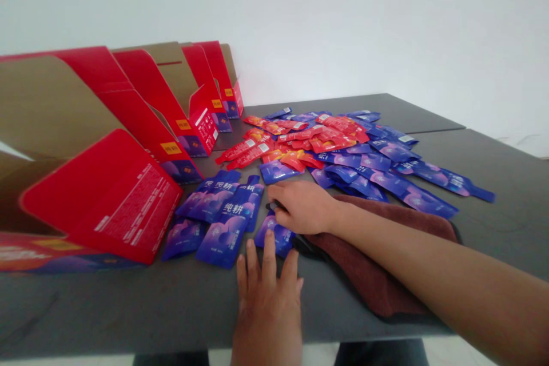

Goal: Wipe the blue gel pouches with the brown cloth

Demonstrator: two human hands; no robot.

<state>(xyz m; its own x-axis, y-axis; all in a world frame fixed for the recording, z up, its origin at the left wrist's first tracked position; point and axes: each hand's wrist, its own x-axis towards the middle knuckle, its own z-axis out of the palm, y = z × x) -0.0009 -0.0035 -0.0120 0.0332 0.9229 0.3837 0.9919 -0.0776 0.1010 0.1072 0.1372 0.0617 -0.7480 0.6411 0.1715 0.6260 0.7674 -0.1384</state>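
Observation:
My left hand lies flat at the near edge of the table with its fingers spread. Its fingertips reach the lower edge of a blue-purple pouch. Over the top of that pouch, my right hand is closed, its fingers curled. A small dark tip pokes out by those fingers; what they hold is mostly hidden. Left of my hands, several blue pouches overlap in a small group. Under my right forearm lies a brown fabric piece with black edging.
Open red cartons stand in a row on the left, flaps raised. Beyond my hands is a loose heap of red pouches and blue pouches. The grey table meets a white wall behind.

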